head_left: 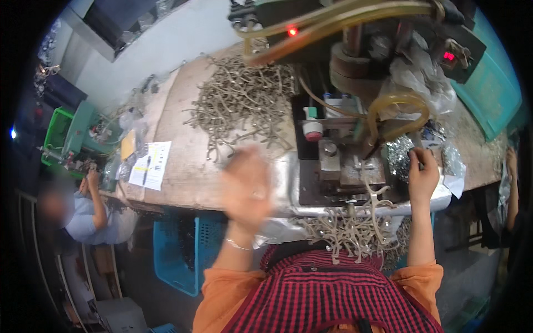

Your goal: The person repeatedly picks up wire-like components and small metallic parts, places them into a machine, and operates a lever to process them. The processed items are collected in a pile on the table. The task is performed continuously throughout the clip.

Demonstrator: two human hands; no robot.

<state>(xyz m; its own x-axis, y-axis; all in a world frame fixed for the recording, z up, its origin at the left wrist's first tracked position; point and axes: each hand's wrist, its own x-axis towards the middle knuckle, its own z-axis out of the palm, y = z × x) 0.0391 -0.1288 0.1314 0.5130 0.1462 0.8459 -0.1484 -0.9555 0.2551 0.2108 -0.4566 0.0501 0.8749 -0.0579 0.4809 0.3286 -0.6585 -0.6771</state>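
My left hand (247, 186), smeared by motion, is over the table's front part, left of the machine. Its fingers are too blurred to read. Right of the metal fixture block (363, 173), my right hand (423, 171) has its fingers curled in a pinch, beside a heap of shiny small metal bits (398, 158). What the pinch holds, if anything, I cannot make out. Thin, branched grey metal pieces lie in a large pile (241, 94) at the back of the table. A second cluster of branched pieces (355, 233) sits at the front edge, by my apron.
A bench machine (352, 69) with yellow hoses (344, 22) rises over the fixture. A red-topped button box (312, 130) stands left of it. Blue baskets (176, 252) are below the table. At left, a person (94, 219) works by a green machine (89, 133); another person's arm (512, 183) shows right.
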